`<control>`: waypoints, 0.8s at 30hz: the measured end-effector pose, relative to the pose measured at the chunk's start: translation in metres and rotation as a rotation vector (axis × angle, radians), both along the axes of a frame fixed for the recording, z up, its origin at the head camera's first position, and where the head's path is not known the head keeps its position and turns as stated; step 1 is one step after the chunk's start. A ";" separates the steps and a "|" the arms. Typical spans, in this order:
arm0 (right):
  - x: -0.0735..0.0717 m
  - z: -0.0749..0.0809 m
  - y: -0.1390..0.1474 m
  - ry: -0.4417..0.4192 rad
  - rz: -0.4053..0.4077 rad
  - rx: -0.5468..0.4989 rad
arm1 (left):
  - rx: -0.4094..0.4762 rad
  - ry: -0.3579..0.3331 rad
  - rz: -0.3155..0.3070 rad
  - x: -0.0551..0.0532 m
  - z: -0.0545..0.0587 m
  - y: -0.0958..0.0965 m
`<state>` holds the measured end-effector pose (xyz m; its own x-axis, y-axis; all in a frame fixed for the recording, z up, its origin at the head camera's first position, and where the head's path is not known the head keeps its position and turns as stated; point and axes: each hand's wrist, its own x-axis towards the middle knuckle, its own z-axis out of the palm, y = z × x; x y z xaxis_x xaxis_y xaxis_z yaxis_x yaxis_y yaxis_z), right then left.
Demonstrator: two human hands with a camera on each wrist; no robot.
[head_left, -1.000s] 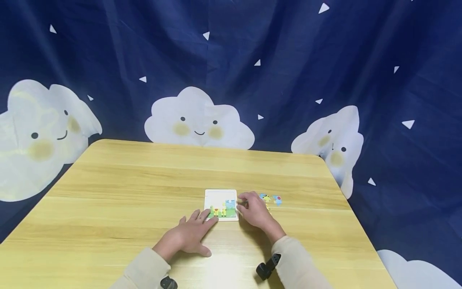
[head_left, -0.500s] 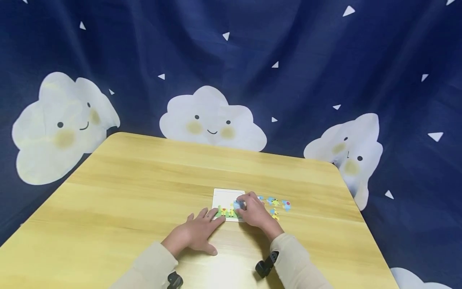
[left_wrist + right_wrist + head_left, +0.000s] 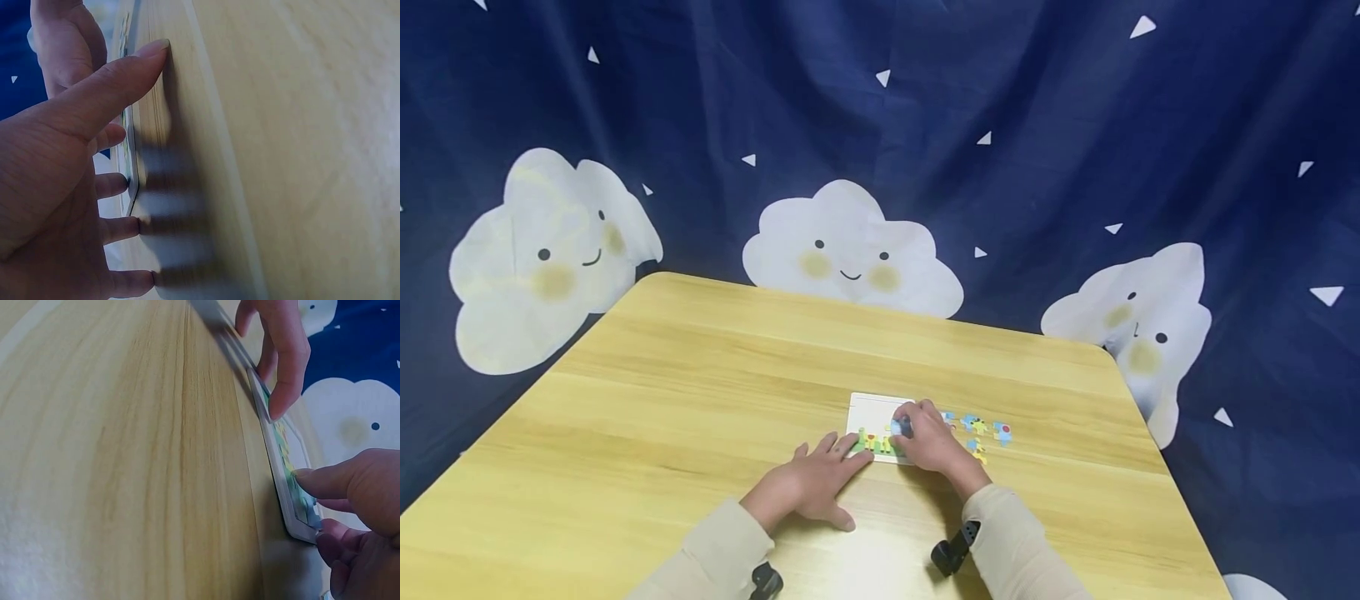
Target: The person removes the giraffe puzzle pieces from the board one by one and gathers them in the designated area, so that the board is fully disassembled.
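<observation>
One wooden table (image 3: 700,400), cloud-print backdrop (image 3: 850,250)

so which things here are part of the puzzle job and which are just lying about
In use: puzzle board, blue piece pinched in the right hand, left hand steadying the board's near corner, loose pieces beside the board.

Just there: wooden table, cloud-print backdrop.
</observation>
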<state>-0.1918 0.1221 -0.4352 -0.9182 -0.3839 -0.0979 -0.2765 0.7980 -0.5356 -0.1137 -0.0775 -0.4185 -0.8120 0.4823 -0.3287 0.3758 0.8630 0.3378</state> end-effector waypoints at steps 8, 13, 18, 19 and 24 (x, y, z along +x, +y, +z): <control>0.001 -0.001 0.001 0.008 -0.013 -0.025 | -0.003 0.005 -0.009 0.001 -0.002 0.000; 0.001 -0.002 0.001 0.012 -0.014 -0.063 | 0.002 0.005 -0.003 0.001 -0.001 -0.001; 0.002 -0.004 0.001 0.013 -0.022 -0.071 | 0.003 0.006 -0.005 0.001 -0.001 0.000; 0.002 -0.004 0.001 0.014 -0.022 -0.069 | 0.002 0.006 -0.005 0.001 -0.001 0.000; 0.002 -0.006 0.001 0.014 -0.024 -0.077 | 0.000 0.011 -0.008 0.001 -0.001 0.000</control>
<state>-0.1900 0.1228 -0.4407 -0.9284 -0.3673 -0.0560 -0.2654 0.7611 -0.5918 -0.1131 -0.0777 -0.4197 -0.8116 0.4885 -0.3204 0.3861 0.8601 0.3334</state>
